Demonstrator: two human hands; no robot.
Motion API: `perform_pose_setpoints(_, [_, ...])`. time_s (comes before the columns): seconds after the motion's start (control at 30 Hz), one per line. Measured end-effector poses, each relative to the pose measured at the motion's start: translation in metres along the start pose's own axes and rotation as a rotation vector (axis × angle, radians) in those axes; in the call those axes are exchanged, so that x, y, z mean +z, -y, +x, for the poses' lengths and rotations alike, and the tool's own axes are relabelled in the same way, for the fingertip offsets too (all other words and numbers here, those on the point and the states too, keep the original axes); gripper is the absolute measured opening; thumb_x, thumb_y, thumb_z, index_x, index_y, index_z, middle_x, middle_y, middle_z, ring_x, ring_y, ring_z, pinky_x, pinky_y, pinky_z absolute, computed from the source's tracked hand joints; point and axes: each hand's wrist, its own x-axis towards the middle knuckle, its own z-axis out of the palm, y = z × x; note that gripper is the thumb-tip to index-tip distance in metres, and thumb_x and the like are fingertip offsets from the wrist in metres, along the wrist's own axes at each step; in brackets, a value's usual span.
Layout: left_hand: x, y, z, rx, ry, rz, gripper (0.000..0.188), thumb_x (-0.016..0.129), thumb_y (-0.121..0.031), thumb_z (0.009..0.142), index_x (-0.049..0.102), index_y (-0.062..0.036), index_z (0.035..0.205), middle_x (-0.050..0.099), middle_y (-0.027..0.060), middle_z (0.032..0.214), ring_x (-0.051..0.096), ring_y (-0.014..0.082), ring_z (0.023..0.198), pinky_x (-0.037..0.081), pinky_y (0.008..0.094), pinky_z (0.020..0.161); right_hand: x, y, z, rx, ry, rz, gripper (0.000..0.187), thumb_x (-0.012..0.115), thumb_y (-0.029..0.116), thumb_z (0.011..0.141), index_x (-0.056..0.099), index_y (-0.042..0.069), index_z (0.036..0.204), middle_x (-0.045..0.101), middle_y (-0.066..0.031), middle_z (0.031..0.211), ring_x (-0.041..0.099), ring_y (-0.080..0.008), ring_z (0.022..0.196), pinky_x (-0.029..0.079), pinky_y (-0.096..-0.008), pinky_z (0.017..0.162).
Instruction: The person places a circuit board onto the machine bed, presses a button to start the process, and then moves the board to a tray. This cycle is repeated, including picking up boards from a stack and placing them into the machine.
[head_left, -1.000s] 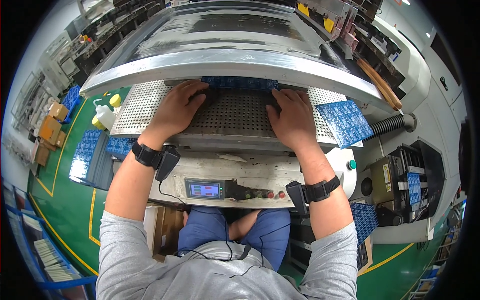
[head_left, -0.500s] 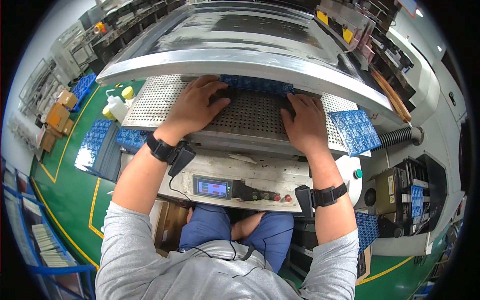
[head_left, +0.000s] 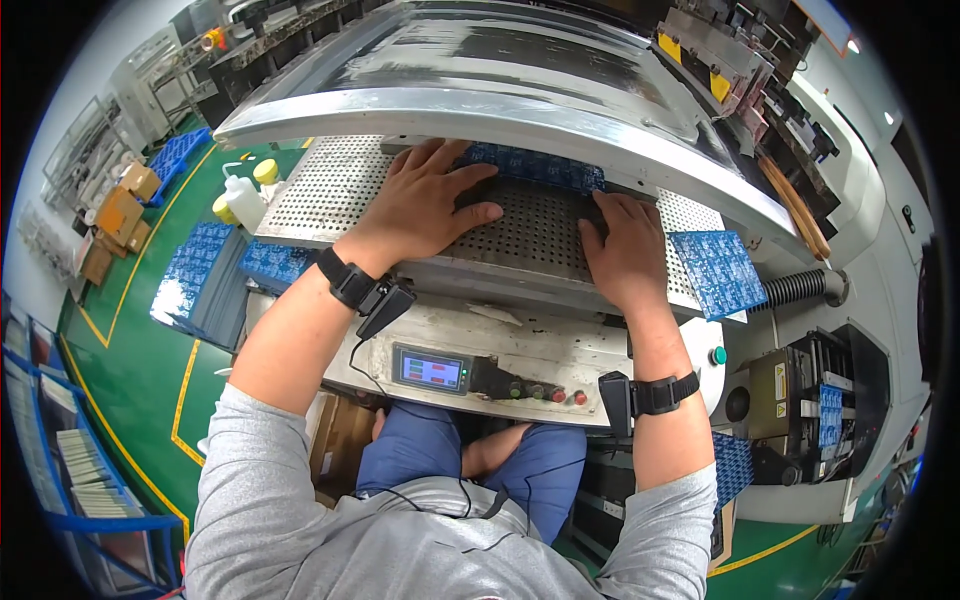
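A blue printed circuit board panel (head_left: 545, 170) lies on the perforated metal bed (head_left: 515, 225), partly hidden under the raised screen frame (head_left: 480, 104). My left hand (head_left: 425, 200) is palm down at the panel's left end, fingers and thumb spread, fingertips partly under the frame. At the opposite end, my right hand (head_left: 628, 245) rests with its fingers stretched toward the panel's right corner, thumb apart. Neither hand wraps round anything. Another blue panel (head_left: 717, 272) lies on the bed's right edge, beside my right hand.
Below the bed sits a control panel with a small screen (head_left: 430, 370) and several buttons. Stacked blue panels (head_left: 205, 280) stand at left, near a white squeeze bottle (head_left: 243, 205). A wooden-handled squeegee (head_left: 795, 210) is at right, above a black ribbed hose (head_left: 795, 290).
My left hand has shifted right and its fingers have spread over the panel's left end. My right hand stays by the right corner. The whole view has turned slightly.
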Motion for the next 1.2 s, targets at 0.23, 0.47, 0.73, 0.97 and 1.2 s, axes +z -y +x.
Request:
perform_pose_setpoints(0.23, [-0.012, -0.009, 0.004, 0.105, -0.006, 0.176, 0.059, 0.055, -0.061, 0.087, 0.063, -0.0178, 0.126, 0.043, 0.0135, 0.144, 0.035, 0.0379, 0.135, 0.025, 0.0522, 0.112, -0.001, -0.001, -0.001, 0.02, -0.001, -0.037, 0.033, 0.064, 0.018, 0.085, 0.065, 0.005, 0.115, 0.063, -0.0158, 0.114, 0.054, -0.0377, 0.109, 0.044, -0.0443, 0.096])
perform_pose_setpoints(0.47, [-0.026, -0.001, -0.022, 0.017, -0.152, 0.041, 0.056, 0.061, -0.052, 0.087, 0.059, -0.0157, 0.13, 0.047, 0.0169, 0.139, 0.04, 0.0388, 0.13, 0.029, 0.0515, 0.109, -0.031, 0.038, -0.041, -0.217, -0.175, 0.088, 0.028, 0.067, 0.008, 0.077, 0.063, 0.004, 0.105, 0.062, -0.0159, 0.106, 0.056, -0.0351, 0.101, 0.045, -0.045, 0.089])
perform_pose_setpoints(0.73, [-0.065, 0.128, -0.158, -0.665, -0.56, 0.042, 0.043, 0.064, -0.021, 0.09, 0.055, 0.0007, 0.126, 0.057, 0.0185, 0.123, 0.053, 0.0319, 0.117, 0.04, 0.0388, 0.101, -0.096, -0.039, -0.195, 0.195, 1.222, 0.296, 0.057, 0.069, 0.041, 0.082, 0.061, 0.002, 0.122, 0.062, -0.0234, 0.119, 0.057, -0.0394, 0.115, 0.044, -0.0414, 0.1])
perform_pose_setpoints(0.97, [-0.054, 0.23, -0.193, -0.813, -0.165, -0.184, 0.038, 0.059, -0.021, 0.092, 0.058, -0.0009, 0.124, 0.062, 0.0195, 0.119, 0.061, 0.0313, 0.107, 0.046, 0.0367, 0.094, -0.048, -0.215, -0.197, 0.604, 0.104, -0.314, 0.066, 0.068, 0.032, 0.085, 0.044, -0.005, 0.135, 0.045, -0.027, 0.139, 0.042, -0.0413, 0.128, 0.034, -0.0447, 0.109])
perform_pose_setpoints(1.2, [-0.014, 0.23, -0.176, -0.605, 0.014, -0.073, 0.039, 0.052, -0.015, 0.093, 0.053, -0.005, 0.131, 0.063, 0.0203, 0.121, 0.06, 0.0345, 0.112, 0.046, 0.0375, 0.093, -0.007, -0.231, -0.199, 0.955, 0.188, -0.474, 0.084, 0.057, 0.059, 0.085, 0.035, 0.008, 0.147, 0.028, -0.0144, 0.155, 0.028, -0.0428, 0.139, 0.023, -0.0545, 0.113])
